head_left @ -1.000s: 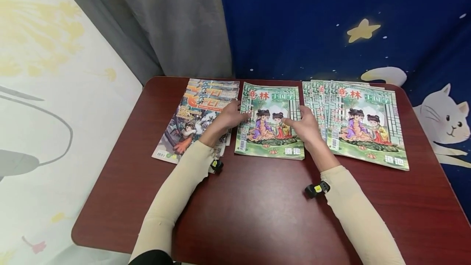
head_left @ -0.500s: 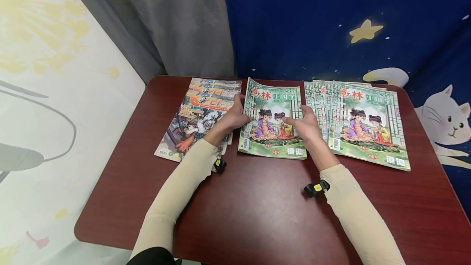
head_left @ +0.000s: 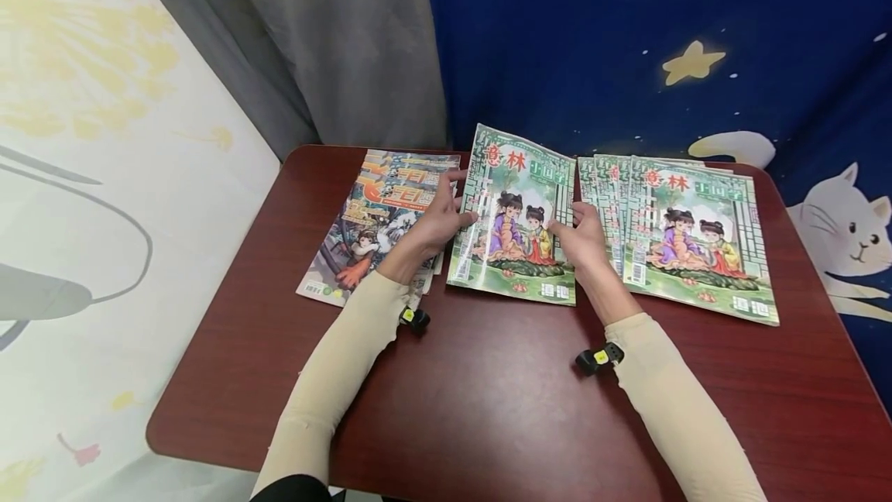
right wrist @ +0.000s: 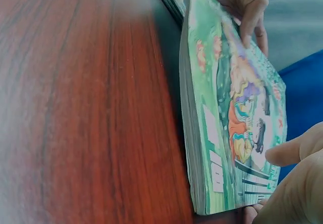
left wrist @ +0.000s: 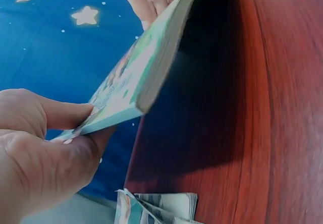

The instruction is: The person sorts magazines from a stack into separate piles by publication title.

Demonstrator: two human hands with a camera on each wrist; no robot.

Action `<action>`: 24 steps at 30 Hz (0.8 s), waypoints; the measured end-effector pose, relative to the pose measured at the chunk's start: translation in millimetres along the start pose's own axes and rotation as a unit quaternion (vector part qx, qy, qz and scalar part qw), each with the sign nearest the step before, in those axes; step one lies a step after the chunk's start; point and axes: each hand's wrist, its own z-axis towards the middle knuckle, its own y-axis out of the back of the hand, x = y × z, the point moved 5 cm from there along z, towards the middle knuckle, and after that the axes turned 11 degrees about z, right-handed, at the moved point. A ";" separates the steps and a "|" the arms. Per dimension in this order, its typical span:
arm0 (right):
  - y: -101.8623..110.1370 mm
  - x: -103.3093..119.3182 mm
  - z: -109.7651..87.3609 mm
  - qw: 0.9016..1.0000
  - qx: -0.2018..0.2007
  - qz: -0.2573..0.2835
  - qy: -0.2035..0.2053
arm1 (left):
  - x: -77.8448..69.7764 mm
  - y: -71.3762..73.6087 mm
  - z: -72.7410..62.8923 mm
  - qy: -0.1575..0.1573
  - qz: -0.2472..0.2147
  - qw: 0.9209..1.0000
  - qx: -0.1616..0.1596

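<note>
Both hands hold a green magazine (head_left: 519,254) with two cartoon children on its cover. My left hand (head_left: 440,215) grips the spine side, thumb on the cover and fingers behind. On the opposite edge my right hand (head_left: 584,237) pinches it, thumb pressed on the cover. In the left wrist view the magazine (left wrist: 133,72) is tilted and raised over the table, a dark shadow below it. The right wrist view shows its thick page edge (right wrist: 189,133) and the right thumb (right wrist: 285,153) on the cover.
Left lies a fanned stack of orange-titled magazines (head_left: 362,235), partly under the left forearm. Right of the held one, several matching green magazines (head_left: 700,246) overlap on the reddish-brown table (head_left: 488,393). A blue curtain (head_left: 557,37) hangs along the table's back edge.
The green magazine between my hands has been lifted from lying flat; its top edge has risen and it now tilts. The side stacks stay in place.
</note>
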 end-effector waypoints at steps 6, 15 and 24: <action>5.2 2.7 -1.3 0.999 -0.026 0.041 -0.006 | -8.4 -4.0 -3.9 -0.018 -0.026 0.999 0.008; 32.9 9.6 -1.9 0.993 -0.069 0.090 0.013 | -21.8 -14.0 -6.1 -0.026 -0.062 0.998 0.011; 74.3 20.7 -5.1 0.996 -0.071 0.038 0.023 | -24.0 -41.7 2.8 -0.010 -0.060 0.998 0.013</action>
